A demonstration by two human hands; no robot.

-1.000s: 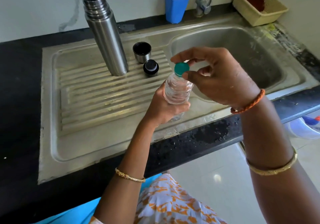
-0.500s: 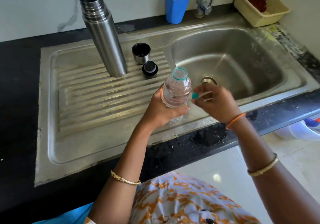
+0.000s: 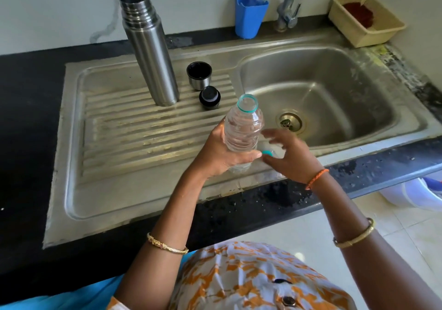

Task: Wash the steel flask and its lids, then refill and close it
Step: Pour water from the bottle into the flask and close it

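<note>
Black countertop [image 3: 28, 123] carries a steel sink unit: ribbed drainboard [image 3: 134, 142] on the left, basin [image 3: 334, 89] on the right with the drain [image 3: 290, 123] in its floor. Tap [image 3: 288, 5] stands behind the basin at the wall. Cream plastic tray [image 3: 366, 29] sits at the far right corner, something dark red inside it. Blue plastic cup [image 3: 250, 14] is against the wall, just left of the tap.

Steel flask [image 3: 148, 48] stands upright on the drainboard, mouth open, no lid on it. Steel cup lid [image 3: 199, 75] sits just right of the flask, open side up, black inside. Black inner stopper [image 3: 209, 97] is just in front of the cup lid, near it, also on the ribs.

Left hand [image 3: 222, 154] grips a clear plastic water bottle [image 3: 242, 127] around its lower body, fingers wrapped round it. Bottle is held over the front edge of the sink unit, tilted slightly with its uncapped mouth pointing up and away, teal ring on the neck. Looks to hold clear water.

Right hand [image 3: 289, 156] is just right of the bottle's base, fingers loosely curled. Teal bottle cap [image 3: 267, 152] shows at its fingertips, close to the left thumb; motion blur here, so cannot tell whether the hand pinches the cap.
</note>
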